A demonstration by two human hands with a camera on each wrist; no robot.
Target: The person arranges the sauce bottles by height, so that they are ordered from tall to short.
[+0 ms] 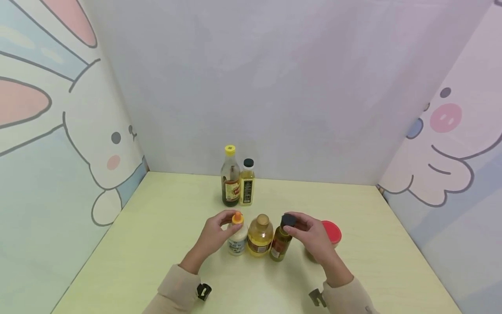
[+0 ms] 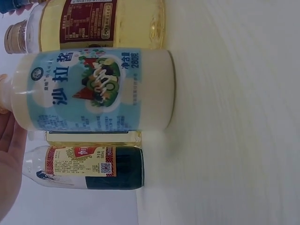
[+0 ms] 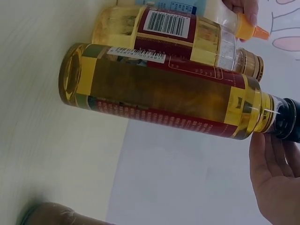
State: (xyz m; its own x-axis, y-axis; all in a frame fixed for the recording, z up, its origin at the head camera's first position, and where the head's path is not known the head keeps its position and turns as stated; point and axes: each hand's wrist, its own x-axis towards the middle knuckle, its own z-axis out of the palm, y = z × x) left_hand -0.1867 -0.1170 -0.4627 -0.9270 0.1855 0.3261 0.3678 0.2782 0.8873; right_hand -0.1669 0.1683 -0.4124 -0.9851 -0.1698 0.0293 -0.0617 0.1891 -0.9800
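My left hand (image 1: 213,234) grips a white salad dressing squeeze bottle (image 1: 237,247) near its orange nozzle cap. In the left wrist view that dressing bottle (image 2: 93,89) shows a light blue label. My right hand (image 1: 313,237) holds a slim oil bottle (image 1: 280,245) around its black cap and neck. The slim bottle leans slightly in the head view; whether its base (image 3: 72,75) touches the table I cannot tell. Between the two hands a wider, round-shouldered bottle of yellow liquid (image 1: 260,237) with a tan cap stands upright, untouched, close to both held bottles.
A red-lidded jar (image 1: 331,232) stands right of my right hand, partly hidden by it. Farther back, a yellow-capped bottle of dark liquid (image 1: 230,183) stands beside a black-capped oil bottle (image 1: 247,185). The pale table (image 1: 176,200) meets a white back wall (image 1: 274,87) and printed side walls.
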